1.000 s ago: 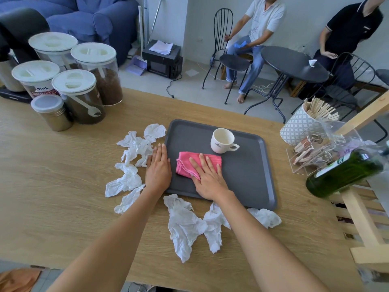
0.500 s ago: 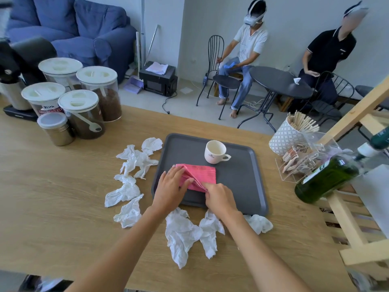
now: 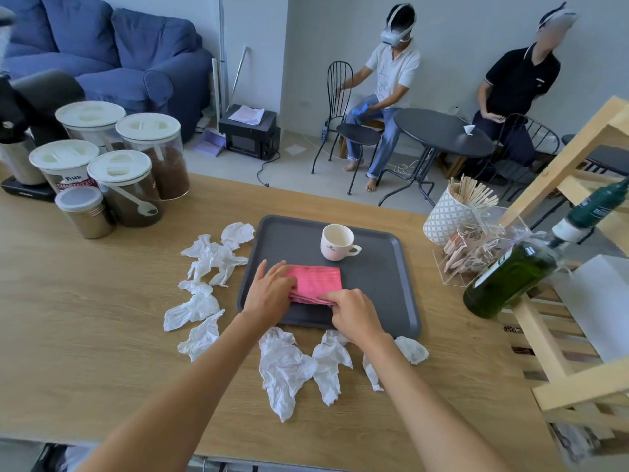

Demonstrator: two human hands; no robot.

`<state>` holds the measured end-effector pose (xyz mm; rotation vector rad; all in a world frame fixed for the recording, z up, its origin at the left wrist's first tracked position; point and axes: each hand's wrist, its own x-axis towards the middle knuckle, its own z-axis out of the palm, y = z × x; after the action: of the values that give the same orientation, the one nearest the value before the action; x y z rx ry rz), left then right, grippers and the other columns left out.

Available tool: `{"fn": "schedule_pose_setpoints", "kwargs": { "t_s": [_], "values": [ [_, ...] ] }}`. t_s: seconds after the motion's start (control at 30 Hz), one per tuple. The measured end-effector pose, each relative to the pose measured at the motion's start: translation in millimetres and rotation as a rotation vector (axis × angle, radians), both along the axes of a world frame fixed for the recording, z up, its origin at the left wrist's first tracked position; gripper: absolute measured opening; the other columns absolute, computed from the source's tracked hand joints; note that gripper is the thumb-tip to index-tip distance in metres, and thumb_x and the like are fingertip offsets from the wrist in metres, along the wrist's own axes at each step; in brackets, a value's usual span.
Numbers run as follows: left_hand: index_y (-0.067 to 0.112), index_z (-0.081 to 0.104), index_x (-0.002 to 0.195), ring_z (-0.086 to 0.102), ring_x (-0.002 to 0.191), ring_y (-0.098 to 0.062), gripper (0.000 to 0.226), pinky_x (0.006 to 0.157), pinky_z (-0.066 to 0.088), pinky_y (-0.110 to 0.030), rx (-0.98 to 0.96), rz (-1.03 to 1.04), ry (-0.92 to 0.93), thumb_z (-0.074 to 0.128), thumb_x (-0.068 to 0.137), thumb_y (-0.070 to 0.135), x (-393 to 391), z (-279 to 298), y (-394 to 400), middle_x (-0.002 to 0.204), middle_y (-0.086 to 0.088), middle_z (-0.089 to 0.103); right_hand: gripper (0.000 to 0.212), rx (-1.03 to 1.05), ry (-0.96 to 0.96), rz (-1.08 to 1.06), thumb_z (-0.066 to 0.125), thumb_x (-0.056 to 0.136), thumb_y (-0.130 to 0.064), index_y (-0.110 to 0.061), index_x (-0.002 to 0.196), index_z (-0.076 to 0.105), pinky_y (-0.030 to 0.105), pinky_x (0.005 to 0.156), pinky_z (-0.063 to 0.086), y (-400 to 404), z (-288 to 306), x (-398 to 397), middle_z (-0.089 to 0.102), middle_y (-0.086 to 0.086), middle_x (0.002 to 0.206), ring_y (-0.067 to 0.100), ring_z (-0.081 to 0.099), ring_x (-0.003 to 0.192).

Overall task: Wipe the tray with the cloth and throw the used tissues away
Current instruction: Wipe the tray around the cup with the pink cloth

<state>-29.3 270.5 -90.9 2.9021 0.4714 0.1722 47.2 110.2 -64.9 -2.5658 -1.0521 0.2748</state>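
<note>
A dark grey tray (image 3: 384, 294) lies on the wooden table with a white cup (image 3: 337, 241) at its far side. A folded pink cloth (image 3: 318, 281) rests on the tray's near left part. My left hand (image 3: 269, 292) holds the cloth's left edge and my right hand (image 3: 355, 313) pinches its near right corner. Crumpled white tissues lie on the table to the left of the tray (image 3: 212, 255), further down the left (image 3: 194, 308), and along its near edge (image 3: 284, 366).
Lidded jars (image 3: 149, 161) and a metal tin (image 3: 83, 212) stand at the far left. A patterned pot of wooden sticks (image 3: 449, 216), a clear sachet box (image 3: 469, 257), a green bottle (image 3: 510, 277) and a wooden rack (image 3: 561, 335) crowd the right. Two people sit beyond the table.
My left hand moved from the tray's left rim onto the cloth. My right hand went from pressing flat on the cloth to pinching its near corner. The view tilted up.
</note>
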Motion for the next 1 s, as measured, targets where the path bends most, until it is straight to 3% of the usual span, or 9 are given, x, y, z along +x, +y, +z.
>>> {"fn": "schedule_pose_setpoints", "kwargs": {
  "t_s": [0.03,0.1,0.2,0.27,0.47,0.67,0.83,1.0],
  "values": [
    [0.015,0.066,0.105,0.053,0.125,-0.023,0.028,0.118,0.02,-0.04,-0.001,0.007,0.002,0.05,0.086,0.003,0,1,1,0.126,-0.004,0.063,0.046,0.012,-0.001,-0.016,0.047,0.082,0.002,-0.022,0.114,0.069,0.044,0.081,0.055,-1,1,1,0.074,0.011,0.105,0.036,0.064,0.098],
    [0.016,0.068,0.102,0.067,0.097,-0.025,0.026,0.105,0.038,-0.033,0.011,0.032,0.007,0.049,0.087,0.006,0,6,-1,0.102,-0.003,0.074,0.041,0.024,0.004,-0.037,0.047,0.082,0.003,-0.018,0.109,0.07,0.045,0.075,0.055,-6,4,4,0.073,0.015,0.097,0.038,0.063,0.092],
    [0.014,0.069,0.097,0.066,0.085,-0.033,0.023,0.071,0.047,-0.034,-0.052,0.071,0.035,0.049,0.088,0.007,5,19,-5,0.092,-0.01,0.073,0.038,0.044,-0.002,-0.044,0.046,0.083,0.001,-0.017,0.107,0.071,0.044,0.07,0.055,-13,12,12,0.072,0.016,0.092,0.039,0.062,0.087],
    [0.013,0.07,0.093,0.065,0.084,-0.035,0.023,0.062,0.045,-0.034,-0.088,0.07,0.054,0.049,0.086,0.006,12,32,-10,0.091,-0.012,0.072,0.04,0.054,-0.019,-0.042,0.046,0.083,0.001,-0.019,0.107,0.07,0.042,0.07,0.055,-20,20,18,0.072,0.015,0.092,0.038,0.062,0.087],
    [0.008,0.068,0.091,0.065,0.088,-0.034,0.021,0.062,0.042,-0.032,-0.085,0.076,0.086,0.047,0.088,0.006,44,77,-45,0.091,-0.014,0.069,0.037,0.085,-0.01,-0.068,0.047,0.082,0.005,-0.02,0.087,0.073,0.033,0.055,0.045,-55,48,48,0.072,0.006,0.075,0.028,0.062,0.072],
    [0.016,0.068,0.112,0.063,0.098,-0.038,0.03,0.074,0.052,-0.039,-0.1,0.031,0.038,0.05,0.09,0.007,78,94,-86,0.109,-0.016,0.067,0.041,0.096,-0.047,-0.13,0.05,0.079,0.006,-0.022,0.095,0.076,0.038,0.068,0.055,-95,68,79,0.075,0.004,0.084,0.026,0.066,0.083],
    [0.006,0.07,0.093,0.064,0.093,-0.035,0.025,0.061,0.045,-0.036,-0.143,-0.037,0.021,0.045,0.09,0.006,118,104,-127,0.096,-0.015,0.07,0.031,0.01,-0.122,-0.204,0.057,0.083,-0.001,-0.02,0.101,0.073,0.031,0.066,0.048,-135,81,110,0.072,0.005,0.088,0.025,0.065,0.086],
    [0.007,0.067,0.096,0.063,0.093,-0.038,0.024,0.066,0.038,-0.035,-0.132,-0.013,-0.055,0.044,0.089,0.007,144,103,-175,0.095,-0.016,0.068,0.031,0.01,-0.247,-0.343,0.055,0.086,-0.003,-0.02,0.107,0.069,0.034,0.069,0.05,-175,89,126,0.071,0.009,0.096,0.031,0.066,0.094]
  ]
}}
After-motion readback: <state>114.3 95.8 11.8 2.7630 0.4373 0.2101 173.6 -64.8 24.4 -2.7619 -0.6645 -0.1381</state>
